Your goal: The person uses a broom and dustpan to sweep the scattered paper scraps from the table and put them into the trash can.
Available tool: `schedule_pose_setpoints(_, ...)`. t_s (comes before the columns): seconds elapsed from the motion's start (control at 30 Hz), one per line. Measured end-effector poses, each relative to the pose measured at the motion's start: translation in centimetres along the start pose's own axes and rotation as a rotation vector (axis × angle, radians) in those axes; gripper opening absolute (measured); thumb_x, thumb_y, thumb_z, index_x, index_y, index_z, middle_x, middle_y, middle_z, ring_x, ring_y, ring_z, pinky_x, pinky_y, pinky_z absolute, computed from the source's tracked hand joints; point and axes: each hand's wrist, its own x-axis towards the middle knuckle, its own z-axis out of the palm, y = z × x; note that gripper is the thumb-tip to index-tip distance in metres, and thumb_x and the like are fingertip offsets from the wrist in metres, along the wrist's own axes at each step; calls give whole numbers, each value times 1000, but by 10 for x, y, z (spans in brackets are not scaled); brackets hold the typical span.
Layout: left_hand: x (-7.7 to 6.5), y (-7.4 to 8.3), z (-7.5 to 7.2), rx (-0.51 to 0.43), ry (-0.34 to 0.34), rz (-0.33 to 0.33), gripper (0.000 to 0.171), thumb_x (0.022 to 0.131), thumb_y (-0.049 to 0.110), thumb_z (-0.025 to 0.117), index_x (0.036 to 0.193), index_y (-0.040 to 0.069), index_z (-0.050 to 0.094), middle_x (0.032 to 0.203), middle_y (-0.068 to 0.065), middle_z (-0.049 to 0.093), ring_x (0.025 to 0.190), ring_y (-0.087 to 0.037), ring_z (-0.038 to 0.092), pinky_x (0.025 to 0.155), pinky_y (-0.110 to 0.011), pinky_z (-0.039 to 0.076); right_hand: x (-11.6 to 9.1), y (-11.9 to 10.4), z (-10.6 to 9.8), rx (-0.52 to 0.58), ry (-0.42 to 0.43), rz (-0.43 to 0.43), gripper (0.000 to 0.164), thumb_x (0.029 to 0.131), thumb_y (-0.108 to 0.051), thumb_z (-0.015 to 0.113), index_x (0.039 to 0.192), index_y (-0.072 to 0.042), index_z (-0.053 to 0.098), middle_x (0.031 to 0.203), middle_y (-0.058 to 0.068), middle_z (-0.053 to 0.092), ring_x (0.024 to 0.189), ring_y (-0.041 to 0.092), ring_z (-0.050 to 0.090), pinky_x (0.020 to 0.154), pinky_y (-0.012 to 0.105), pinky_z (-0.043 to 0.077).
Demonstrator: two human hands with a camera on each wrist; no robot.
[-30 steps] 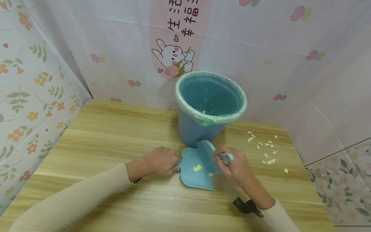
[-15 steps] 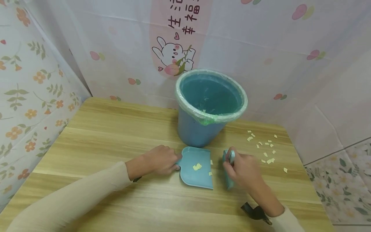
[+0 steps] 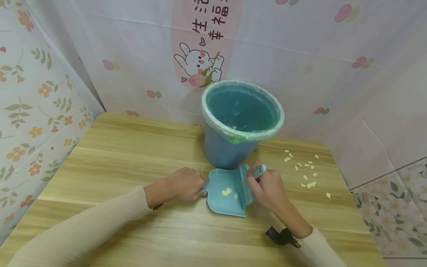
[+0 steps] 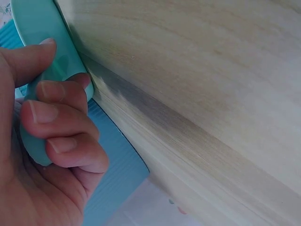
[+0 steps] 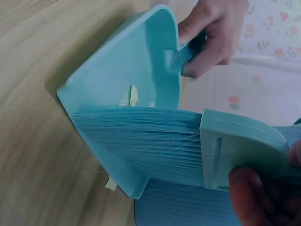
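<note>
My left hand (image 3: 186, 184) grips the short handle of a light blue dustpan (image 3: 218, 205), its fingers curled round it in the left wrist view. The pan lies on the table in front of the bin. In my right hand (image 3: 271, 187) is a matching hand brush (image 3: 246, 185), pinched near its handle. Its bristles (image 5: 146, 136) reach over the pan's front lip onto its floor. A small clump of yellow paper scraps (image 3: 227, 191) lies inside the pan, another scrap (image 3: 236, 195) right at the bristles. One more scrap (image 5: 111, 183) sits on the table just outside the lip.
A blue bin (image 3: 221, 150) with a clear liner over its rim stands behind the dustpan. Several paper scraps (image 3: 305, 177) are scattered on the wooden table (image 3: 133, 163) at the right. A patterned curtain (image 3: 140, 66) hangs along the back. A black strap (image 3: 281, 237) hangs by the right wrist.
The right hand swung the brush rightward off the pan, then back left over its lip. A scrap near the lip has shifted further into the pan. My left hand and the dustpan stay put.
</note>
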Motion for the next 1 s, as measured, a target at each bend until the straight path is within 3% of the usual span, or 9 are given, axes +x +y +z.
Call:
schedule_pose_setpoints(0.2, 0, 0, 2, 4, 8, -2, 30, 109, 38, 69, 104, 8, 67, 73, 1, 53, 63, -13, 51, 61, -38, 55, 1, 3, -7, 44, 73, 73, 9, 93, -7, 63, 91, -7, 72, 65, -9, 60, 51, 0, 43, 44, 23, 35)
schedule_pose_setpoints(0.4, 1, 0, 4, 2, 15, 4, 29, 109, 38, 69, 104, 9, 67, 72, 2, 52, 63, -13, 50, 61, -38, 55, -3, 12, -23, -20, 111, 32, 11, 93, -7, 62, 87, -8, 72, 60, -9, 57, 50, -2, 42, 43, 22, 33)
schedule_pose_setpoints(0.7, -2, 1, 6, 33, -25, -23, 35, 113, 39, 62, 119, 5, 63, 79, -5, 61, 75, -24, 69, 70, -42, 60, -15, 22, -40, -106, 74, 62, 11, 91, -5, 60, 85, -8, 69, 59, -12, 53, 48, -3, 37, 41, 23, 30)
schedule_pose_setpoints(1.0, -7, -1, 4, -2, 26, 35, 32, 114, 38, 59, 114, 6, 60, 75, -1, 55, 68, -19, 61, 65, -39, 56, -26, 32, -48, -132, 59, 65, 13, 92, -4, 58, 85, -6, 68, 57, -15, 46, 47, -2, 31, 42, 23, 27)
